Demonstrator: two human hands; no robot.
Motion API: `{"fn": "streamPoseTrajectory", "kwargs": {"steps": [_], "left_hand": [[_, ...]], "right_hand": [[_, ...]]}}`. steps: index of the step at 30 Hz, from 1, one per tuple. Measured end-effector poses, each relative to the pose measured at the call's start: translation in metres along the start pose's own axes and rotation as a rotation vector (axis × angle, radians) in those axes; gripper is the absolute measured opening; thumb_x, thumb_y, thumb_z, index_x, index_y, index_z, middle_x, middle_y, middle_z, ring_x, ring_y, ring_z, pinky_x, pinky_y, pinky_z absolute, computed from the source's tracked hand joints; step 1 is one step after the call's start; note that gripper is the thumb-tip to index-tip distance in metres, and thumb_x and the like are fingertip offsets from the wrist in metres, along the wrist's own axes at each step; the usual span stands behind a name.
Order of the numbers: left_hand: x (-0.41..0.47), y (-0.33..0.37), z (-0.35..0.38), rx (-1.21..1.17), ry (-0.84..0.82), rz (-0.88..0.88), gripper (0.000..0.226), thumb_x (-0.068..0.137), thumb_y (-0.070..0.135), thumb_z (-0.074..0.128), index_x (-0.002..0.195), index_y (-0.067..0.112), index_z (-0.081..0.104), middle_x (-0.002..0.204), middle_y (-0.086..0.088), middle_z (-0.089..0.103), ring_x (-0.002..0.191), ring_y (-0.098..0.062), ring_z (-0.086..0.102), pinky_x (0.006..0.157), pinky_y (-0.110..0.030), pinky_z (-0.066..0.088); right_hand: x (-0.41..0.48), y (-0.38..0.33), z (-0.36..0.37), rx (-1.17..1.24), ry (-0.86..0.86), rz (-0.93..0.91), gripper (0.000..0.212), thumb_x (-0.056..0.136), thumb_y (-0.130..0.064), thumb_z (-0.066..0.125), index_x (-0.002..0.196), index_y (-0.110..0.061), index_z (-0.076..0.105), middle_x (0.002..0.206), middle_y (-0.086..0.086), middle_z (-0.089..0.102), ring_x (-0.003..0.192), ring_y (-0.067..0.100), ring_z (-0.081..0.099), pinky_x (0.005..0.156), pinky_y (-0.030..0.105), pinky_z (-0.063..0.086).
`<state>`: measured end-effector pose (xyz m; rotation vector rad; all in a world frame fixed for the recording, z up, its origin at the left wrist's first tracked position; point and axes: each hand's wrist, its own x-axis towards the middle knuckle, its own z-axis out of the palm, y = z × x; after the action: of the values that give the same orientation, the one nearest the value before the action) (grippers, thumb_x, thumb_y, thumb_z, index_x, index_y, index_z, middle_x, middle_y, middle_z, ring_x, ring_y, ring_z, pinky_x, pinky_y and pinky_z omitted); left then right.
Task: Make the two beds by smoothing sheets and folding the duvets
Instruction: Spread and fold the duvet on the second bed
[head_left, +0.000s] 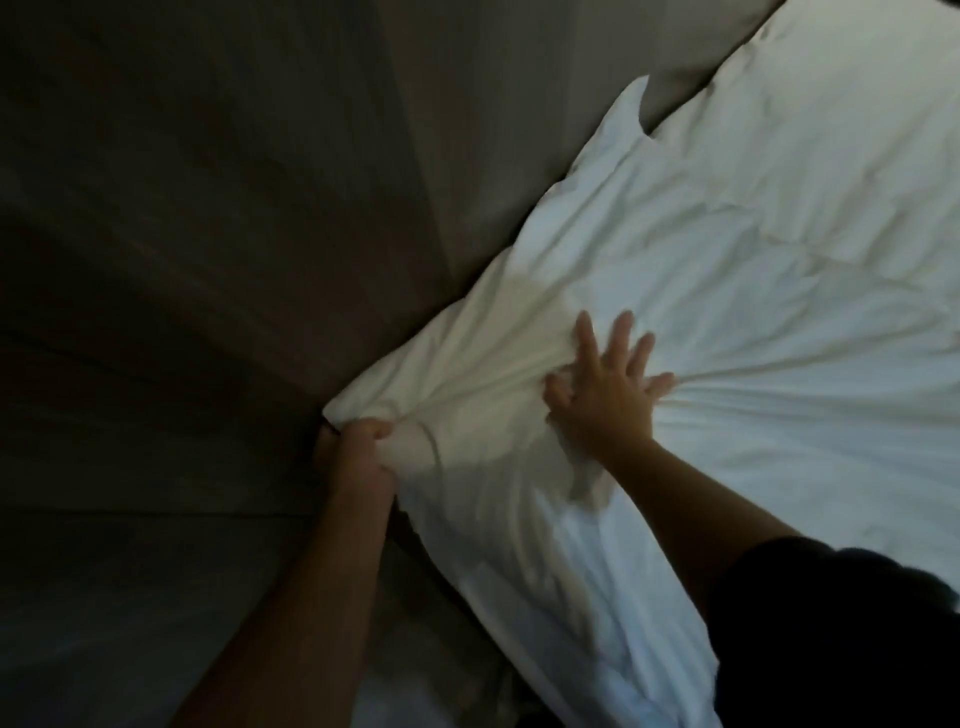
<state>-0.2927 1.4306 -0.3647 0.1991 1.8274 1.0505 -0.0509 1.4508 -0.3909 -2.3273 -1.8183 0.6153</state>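
Gripping with the left hand (358, 447), with fingers curled tight round the near corner of the white duvet (727, 270), bunching the cloth into a knot at the bed's edge. Pressing down with the right hand (608, 387), spreading the fingers wide and flat on the cover just beside that corner, holding nothing, pinning the filling and sending creases fanning out from under the palm. Lying puffed and wrinkled across the bed, running away toward the upper right, butting along one edge against a dark panelled surface (208, 208); failing to show, in this dim light, whether wall or floor. Judging by the folds: handling as soft, light and bulky, sinking under the palm, probably shifting its filling inside the cover. Taking hold best at the corners and along the hem, gathering a firm fistful there, rather than mid-panel, pinching up only loose cover. Risking no breakage by tugging, though likely dragging askew when pulled by one corner alone
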Motion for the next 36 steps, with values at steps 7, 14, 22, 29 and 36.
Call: {"fn": "streamPoseTrajectory", "kwargs": {"steps": [7,14,22,29,36], "left_hand": [[0.007,0.009,0.005,0.016,-0.252,-0.339,0.056,0.088,0.041,0.063,0.136,0.018,0.047,0.132,-0.008,0.053,0.115,-0.032,0.052,0.094,-0.046,0.047],[-0.001,0.008,-0.015,-0.227,-0.045,-0.102,0.055,0.084,0.023,0.071,0.134,0.012,0.051,0.124,-0.011,0.06,0.094,-0.024,0.063,0.062,-0.033,0.051],[0.001,-0.002,-0.015,-0.202,0.052,-0.205,0.039,0.092,0.031,0.062,0.127,0.017,0.056,0.114,-0.009,0.06,0.105,-0.027,0.059,0.071,-0.035,0.051],[-0.012,-0.004,-0.002,-0.275,0.202,0.031,0.015,0.097,0.017,0.052,0.109,0.014,0.061,0.104,-0.009,0.065,0.084,-0.02,0.061,0.074,-0.034,0.051],[-0.053,0.003,0.04,0.201,0.324,0.462,0.019,0.088,0.008,0.054,0.106,0.007,0.048,0.099,-0.008,0.05,0.083,-0.024,0.05,0.078,-0.04,0.046]], "right_hand": [[0.013,-0.015,-0.001,-0.032,-0.174,-0.13,0.083,0.088,-0.041,0.053,0.152,-0.042,0.0,0.163,0.001,-0.012,0.148,0.04,-0.009,0.113,0.068,0.006],[0.006,-0.038,-0.011,0.082,-0.085,-0.304,0.063,0.098,-0.041,0.041,0.154,-0.037,0.012,0.164,0.0,0.006,0.15,0.027,0.005,0.117,0.057,0.012],[0.041,-0.089,-0.01,0.181,-0.134,-0.155,0.035,0.096,-0.024,0.046,0.131,-0.025,0.051,0.103,0.01,0.062,0.096,0.029,0.06,0.074,0.032,0.041],[0.04,-0.106,-0.013,0.536,-0.066,-0.256,0.033,0.095,-0.014,0.055,0.128,-0.015,0.059,0.123,0.008,0.063,0.113,0.025,0.058,0.098,0.033,0.044],[0.024,-0.035,-0.04,0.249,-0.056,-0.199,0.06,0.096,-0.032,0.054,0.151,-0.028,0.03,0.158,-0.001,0.029,0.144,0.022,0.028,0.114,0.049,0.029]]}}
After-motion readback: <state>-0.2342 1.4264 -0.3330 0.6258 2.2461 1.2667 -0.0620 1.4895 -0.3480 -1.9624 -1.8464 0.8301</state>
